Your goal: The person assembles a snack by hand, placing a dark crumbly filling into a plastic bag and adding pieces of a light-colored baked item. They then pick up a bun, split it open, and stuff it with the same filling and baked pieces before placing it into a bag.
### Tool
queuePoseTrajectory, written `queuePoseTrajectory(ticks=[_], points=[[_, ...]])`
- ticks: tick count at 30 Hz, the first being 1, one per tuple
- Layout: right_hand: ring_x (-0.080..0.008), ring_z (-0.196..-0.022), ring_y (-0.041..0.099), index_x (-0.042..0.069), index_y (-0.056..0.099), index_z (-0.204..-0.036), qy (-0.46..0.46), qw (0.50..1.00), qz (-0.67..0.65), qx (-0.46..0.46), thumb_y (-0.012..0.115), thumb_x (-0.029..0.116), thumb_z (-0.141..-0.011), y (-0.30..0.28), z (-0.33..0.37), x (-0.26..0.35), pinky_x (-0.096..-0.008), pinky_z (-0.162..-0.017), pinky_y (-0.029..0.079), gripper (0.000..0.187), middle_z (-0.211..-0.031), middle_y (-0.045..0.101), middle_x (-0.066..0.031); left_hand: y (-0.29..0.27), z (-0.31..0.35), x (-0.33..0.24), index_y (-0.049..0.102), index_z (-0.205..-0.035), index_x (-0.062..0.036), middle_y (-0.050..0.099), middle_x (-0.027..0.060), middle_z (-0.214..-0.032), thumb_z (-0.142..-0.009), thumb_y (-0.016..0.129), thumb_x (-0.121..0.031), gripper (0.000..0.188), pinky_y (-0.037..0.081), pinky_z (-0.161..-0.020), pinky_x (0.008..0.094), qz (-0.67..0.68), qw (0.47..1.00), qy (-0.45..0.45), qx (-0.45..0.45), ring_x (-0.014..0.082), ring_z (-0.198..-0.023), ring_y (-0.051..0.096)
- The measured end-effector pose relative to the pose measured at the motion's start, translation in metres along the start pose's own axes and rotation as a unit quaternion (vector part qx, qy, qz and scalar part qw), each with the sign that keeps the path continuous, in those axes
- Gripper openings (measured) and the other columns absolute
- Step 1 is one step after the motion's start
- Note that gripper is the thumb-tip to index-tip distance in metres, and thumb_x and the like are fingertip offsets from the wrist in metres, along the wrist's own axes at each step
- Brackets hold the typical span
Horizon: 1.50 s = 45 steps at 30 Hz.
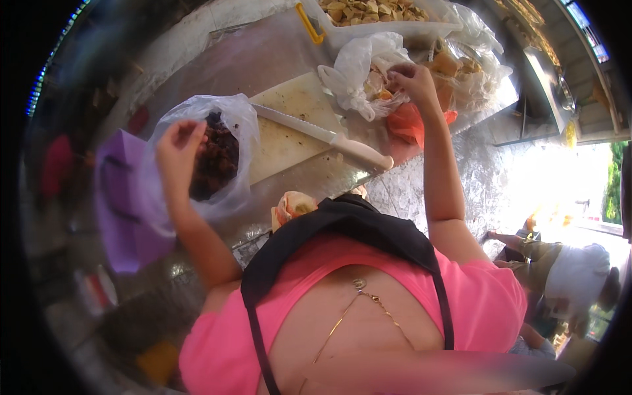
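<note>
We have one view only, from the left of two fisheye cameras worn on the person's head. It faces steeply downward, so the person's own chest fills the lower centre at very close range and both forearms rise from it into the frame. Farther from the lens we see the work counter (454, 171), with the cutting board (289, 131) near mid-frame and a white tray (388, 29) at the upper edge, the farthest part of the counter. Straight edges bow toward the dark circular rim. At right, the view reaches past the counter to a bright open area. No second view is supplied, so no overlap applies.
</note>
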State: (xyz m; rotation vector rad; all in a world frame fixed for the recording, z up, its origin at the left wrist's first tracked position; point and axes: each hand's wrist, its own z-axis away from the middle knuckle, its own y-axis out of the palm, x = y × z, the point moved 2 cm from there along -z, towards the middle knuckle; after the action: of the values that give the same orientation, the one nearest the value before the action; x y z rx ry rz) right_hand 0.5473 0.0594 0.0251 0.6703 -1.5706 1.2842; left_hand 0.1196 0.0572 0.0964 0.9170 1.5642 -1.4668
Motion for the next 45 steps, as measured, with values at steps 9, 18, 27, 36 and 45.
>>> queuePoseTrajectory(ticks=[9,18,27,36,45], points=[[-0.0316,-0.095,0.061,0.003,0.061,-0.099,-0.038,0.924,0.38,0.006,0.068,0.032,-0.07,0.03,-0.006,-0.064,-0.0409,-0.08,0.048,0.042,-0.098,0.065,-0.016,0.129,-0.004,-0.048,0.062,-0.101,-0.001,0.064,0.0045,-0.086,-0.084,0.064,-0.011,0.019,0.05,-0.067,0.0231,-0.001,0.953,0.178,0.243,0.0096,-0.076,0.06],[-0.0344,-0.09,0.063,0.006,0.066,-0.096,0.024,0.941,0.318,-0.116,0.066,0.03,-0.07,0.046,0.012,-0.066,-0.0422,-0.079,0.049,0.035,-0.094,0.065,-0.02,0.327,-0.029,-0.012,0.062,-0.109,-0.0054,0.064,0.0158,-0.102,-0.083,0.061,-0.014,0.028,0.049,-0.083,0.0342,-0.038,0.923,0.223,0.312,0.0279,-0.093,0.062],[-0.0084,-0.077,0.061,-0.003,0.06,-0.108,-0.039,0.969,-0.231,-0.081,0.076,0.001,-0.07,0.008,0.029,-0.045,-0.0194,-0.064,0.048,0.042,-0.084,0.066,-0.0039,0.314,-0.025,-0.002,0.061,-0.113,-0.0068,0.063,0.0184,-0.107,-0.084,0.061,-0.021,0.032,0.047,-0.088,0.0369,-0.233,0.868,0.211,0.384,0.031,-0.102,0.059],[-0.0153,-0.104,0.056,0.001,0.054,-0.119,-0.159,0.944,-0.224,0.184,0.068,-0.005,-0.074,0.077,0.056,0.076,-0.0274,-0.089,0.048,0.048,-0.11,0.058,-0.0066,0.168,0.001,-0.019,0.054,-0.121,0.0019,0.064,0.0097,-0.104,-0.086,0.064,-0.012,0.039,0.05,-0.085,0.0273,0.436,0.857,0.021,0.273,0.0133,-0.096,0.06],[-0.017,-0.076,0.06,0.003,0.061,-0.105,-0.37,0.868,-0.16,0.29,0.066,-0.002,-0.076,0.213,0.104,0.161,-0.0271,-0.069,0.048,0.03,-0.094,0.064,-0.0091,0.026,0.05,0.034,0.061,-0.106,0.0037,0.065,0.0067,-0.091,-0.082,0.069,-0.011,0.029,0.05,-0.073,0.0236,0.37,0.916,0.129,-0.087,0.0091,-0.08,0.06]])
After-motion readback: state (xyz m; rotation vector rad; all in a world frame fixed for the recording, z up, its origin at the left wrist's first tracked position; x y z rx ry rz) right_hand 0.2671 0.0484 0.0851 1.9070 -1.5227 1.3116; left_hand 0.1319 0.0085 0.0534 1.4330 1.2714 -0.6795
